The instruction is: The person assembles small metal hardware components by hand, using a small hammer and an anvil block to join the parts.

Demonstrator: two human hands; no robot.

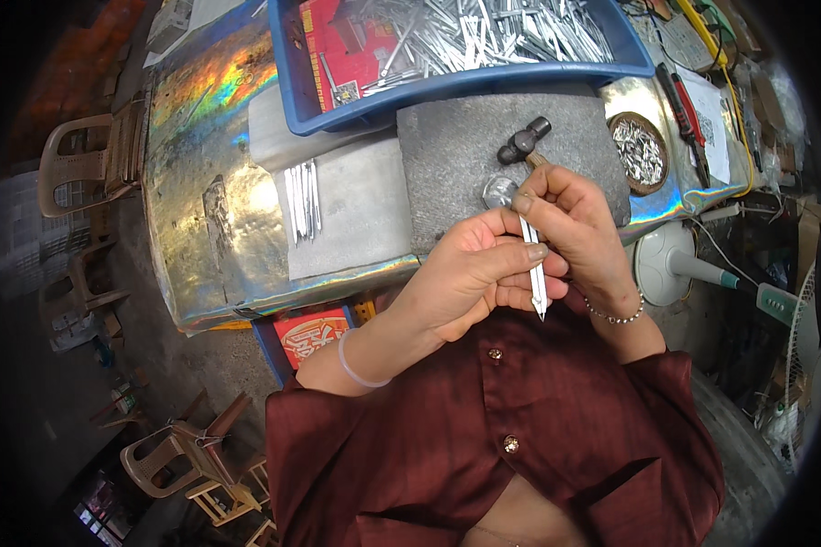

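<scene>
A slim silver metal piece with a pointed lower end (536,284) is pinched between the thumb and fingers of my left hand (461,273). At its upper end, the closed thumb and fingertips of my right hand (582,228) grip it. Just beyond my fingers, a ball-peen hammer (525,142) lies on the grey mat (456,137), its handle mostly hidden behind my right hand. A round shiny metal block (499,190) sits beside my right fingertips, partly covered. To the left, several similar slim silver pieces (303,202) lie side by side on a white foam sheet (360,223).
At the table's far side stands a blue tray (474,80) heaped with long silver pieces. A round brown bowl (663,166) of small metal parts is on the right, near red-and-black-handled pliers (689,114). A white fan (661,264) stands right; chairs (87,169) are at left.
</scene>
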